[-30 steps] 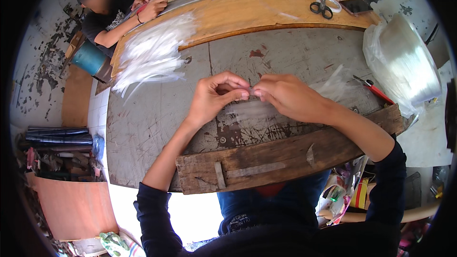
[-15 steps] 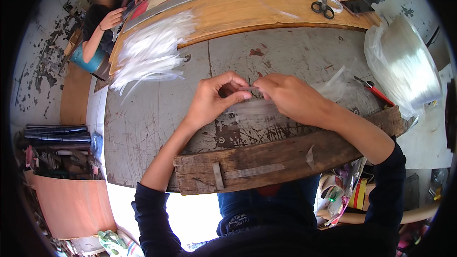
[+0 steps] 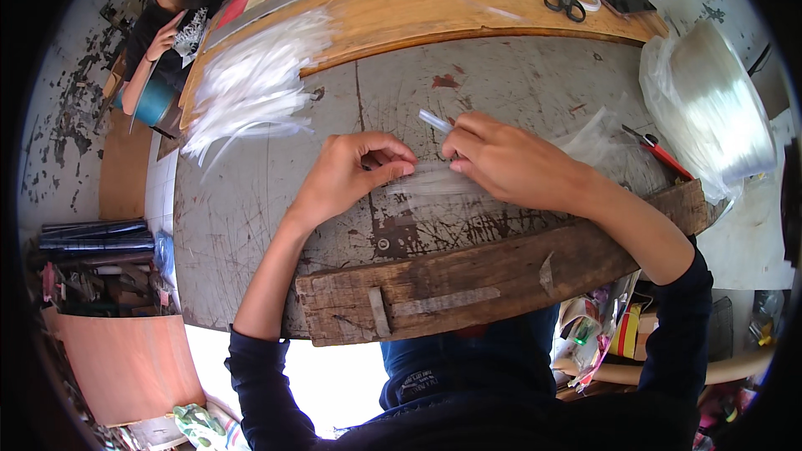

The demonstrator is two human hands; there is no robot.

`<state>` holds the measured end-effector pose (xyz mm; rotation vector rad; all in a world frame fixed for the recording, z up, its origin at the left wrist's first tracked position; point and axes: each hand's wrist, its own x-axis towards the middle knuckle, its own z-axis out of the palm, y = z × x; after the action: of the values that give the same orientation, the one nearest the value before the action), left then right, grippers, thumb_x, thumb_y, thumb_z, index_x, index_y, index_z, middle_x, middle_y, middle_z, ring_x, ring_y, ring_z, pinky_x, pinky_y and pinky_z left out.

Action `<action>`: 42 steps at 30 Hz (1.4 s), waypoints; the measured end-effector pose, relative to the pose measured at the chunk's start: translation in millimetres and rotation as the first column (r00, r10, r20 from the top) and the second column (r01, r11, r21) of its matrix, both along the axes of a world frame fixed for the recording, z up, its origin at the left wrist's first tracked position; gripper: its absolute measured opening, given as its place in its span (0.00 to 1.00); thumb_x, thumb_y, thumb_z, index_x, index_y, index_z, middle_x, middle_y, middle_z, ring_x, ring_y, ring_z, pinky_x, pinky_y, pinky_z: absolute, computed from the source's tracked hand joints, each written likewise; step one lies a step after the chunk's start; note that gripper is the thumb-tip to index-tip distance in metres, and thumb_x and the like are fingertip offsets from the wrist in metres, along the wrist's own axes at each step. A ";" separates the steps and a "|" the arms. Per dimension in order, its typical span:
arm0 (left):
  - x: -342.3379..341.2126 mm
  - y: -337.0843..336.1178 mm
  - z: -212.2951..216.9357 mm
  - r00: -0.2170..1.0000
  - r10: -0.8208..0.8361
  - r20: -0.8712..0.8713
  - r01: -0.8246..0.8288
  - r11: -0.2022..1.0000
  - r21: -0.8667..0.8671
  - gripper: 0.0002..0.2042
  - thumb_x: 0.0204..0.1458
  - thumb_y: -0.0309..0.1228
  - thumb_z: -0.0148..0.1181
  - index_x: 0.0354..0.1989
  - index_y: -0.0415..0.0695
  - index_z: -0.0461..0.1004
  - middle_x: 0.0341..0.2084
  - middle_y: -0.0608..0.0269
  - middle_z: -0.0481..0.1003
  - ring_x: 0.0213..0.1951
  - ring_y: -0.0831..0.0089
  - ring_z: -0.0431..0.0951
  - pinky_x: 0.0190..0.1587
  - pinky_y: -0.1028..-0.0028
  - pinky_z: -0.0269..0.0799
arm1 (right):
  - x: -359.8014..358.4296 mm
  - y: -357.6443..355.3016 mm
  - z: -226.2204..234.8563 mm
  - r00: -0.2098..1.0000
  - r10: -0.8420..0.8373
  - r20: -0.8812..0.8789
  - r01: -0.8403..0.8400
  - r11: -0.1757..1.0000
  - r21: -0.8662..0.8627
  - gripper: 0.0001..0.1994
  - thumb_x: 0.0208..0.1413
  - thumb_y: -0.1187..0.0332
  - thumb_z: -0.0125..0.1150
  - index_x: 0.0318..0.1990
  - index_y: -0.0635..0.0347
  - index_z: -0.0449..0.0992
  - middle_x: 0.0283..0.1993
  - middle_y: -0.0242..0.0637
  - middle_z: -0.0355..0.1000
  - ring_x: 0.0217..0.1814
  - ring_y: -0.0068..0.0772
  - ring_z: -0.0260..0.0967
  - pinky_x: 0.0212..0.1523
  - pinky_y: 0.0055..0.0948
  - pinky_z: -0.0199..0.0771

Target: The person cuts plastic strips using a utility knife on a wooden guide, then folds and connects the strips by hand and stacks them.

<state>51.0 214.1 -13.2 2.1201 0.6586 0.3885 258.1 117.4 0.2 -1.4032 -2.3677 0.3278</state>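
My right hand [image 3: 510, 159] is closed around a short piece of clear plastic strip [image 3: 434, 121], whose shiny end sticks out past the fingers on the far side. Just left of it, my left hand [image 3: 355, 171] has thumb and fingertips brought together; I cannot make out what, if anything, is between them. A thin layer of clear plastic strips [image 3: 439, 186] lies on the scratched grey tabletop [image 3: 334, 100] beneath and between both hands. More crumpled clear plastic [image 3: 606, 142] lies beyond my right wrist.
A worn wooden plank [image 3: 434, 296] lies along the near edge. At far left is a pile of white strips [image 3: 251, 75]. Scissors [image 3: 565, 2], a phone [image 3: 626, 2], a red-handled cutter [image 3: 664, 154] and a large plastic roll [image 3: 710, 104] sit right. A co-worker [image 3: 159, 42] is at far left.
My hands have moved apart, the left one shifting left. The clear strip's end now points away from me out of my right hand. The co-worker's arm has shifted.
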 end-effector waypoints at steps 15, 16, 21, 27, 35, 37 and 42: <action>0.6 4.9 -6.6 0.957 0.126 0.262 -0.071 0.975 -0.211 0.09 0.50 0.21 0.53 0.40 0.37 0.72 0.35 0.61 0.74 0.35 0.77 0.75 0.33 0.81 0.72 | 1.9 6.1 2.4 0.988 -0.127 -0.084 0.129 0.991 0.020 0.03 0.45 0.77 0.52 0.27 0.69 0.69 0.30 0.45 0.68 0.32 0.45 0.66 0.34 0.37 0.67; 1.2 4.6 -5.6 0.953 0.145 0.265 -0.081 0.968 -0.238 0.09 0.51 0.20 0.51 0.41 0.36 0.71 0.35 0.60 0.74 0.37 0.76 0.75 0.35 0.81 0.73 | 2.3 6.0 2.0 0.988 -0.122 -0.093 0.126 0.991 0.036 0.03 0.46 0.77 0.52 0.28 0.69 0.69 0.30 0.45 0.68 0.32 0.44 0.67 0.34 0.37 0.67; 3.4 1.3 -2.1 0.942 0.168 0.290 -0.078 0.952 -0.296 0.10 0.51 0.19 0.49 0.42 0.36 0.71 0.36 0.59 0.74 0.39 0.73 0.75 0.38 0.79 0.73 | 2.8 7.9 -2.1 0.986 -0.090 -0.137 0.102 0.991 0.083 0.03 0.46 0.77 0.51 0.29 0.69 0.69 0.30 0.45 0.67 0.32 0.44 0.67 0.34 0.37 0.67; 5.2 -1.4 -3.1 0.928 0.194 0.319 -0.102 0.953 -0.285 0.10 0.51 0.20 0.51 0.42 0.36 0.70 0.32 0.58 0.75 0.36 0.74 0.76 0.38 0.80 0.74 | -0.7 5.1 6.6 0.986 -0.125 -0.115 0.126 0.992 0.004 0.07 0.46 0.72 0.56 0.30 0.68 0.70 0.30 0.44 0.68 0.33 0.43 0.67 0.34 0.36 0.67; 7.1 -0.8 -8.4 0.869 0.254 0.424 -0.150 0.953 -0.264 0.09 0.52 0.21 0.50 0.42 0.35 0.66 0.32 0.54 0.74 0.35 0.72 0.77 0.36 0.80 0.74 | -2.7 5.6 0.5 0.993 -0.116 0.038 0.111 0.987 0.117 0.08 0.47 0.71 0.55 0.31 0.69 0.71 0.29 0.44 0.67 0.32 0.42 0.67 0.33 0.35 0.68; 8.6 -4.5 -3.3 0.816 0.361 0.451 -0.216 0.915 -0.341 0.08 0.52 0.22 0.50 0.40 0.34 0.68 0.34 0.54 0.74 0.36 0.71 0.77 0.37 0.79 0.75 | -2.7 5.8 -0.7 0.992 -0.128 0.005 0.127 0.987 0.100 0.08 0.49 0.71 0.53 0.30 0.70 0.70 0.28 0.45 0.67 0.32 0.42 0.67 0.32 0.35 0.68; 9.0 -5.0 -1.8 0.781 0.380 0.495 -0.255 0.919 -0.302 0.08 0.52 0.25 0.51 0.38 0.36 0.71 0.34 0.56 0.74 0.37 0.73 0.76 0.37 0.79 0.74 | -4.6 6.4 2.1 0.978 -0.172 -0.116 0.175 0.984 0.018 0.09 0.53 0.72 0.49 0.28 0.71 0.68 0.27 0.45 0.64 0.29 0.43 0.65 0.30 0.36 0.66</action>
<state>60.0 209.1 -15.0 1.5667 0.6796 1.0228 253.5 123.7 2.3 -1.5234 -2.1329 0.3172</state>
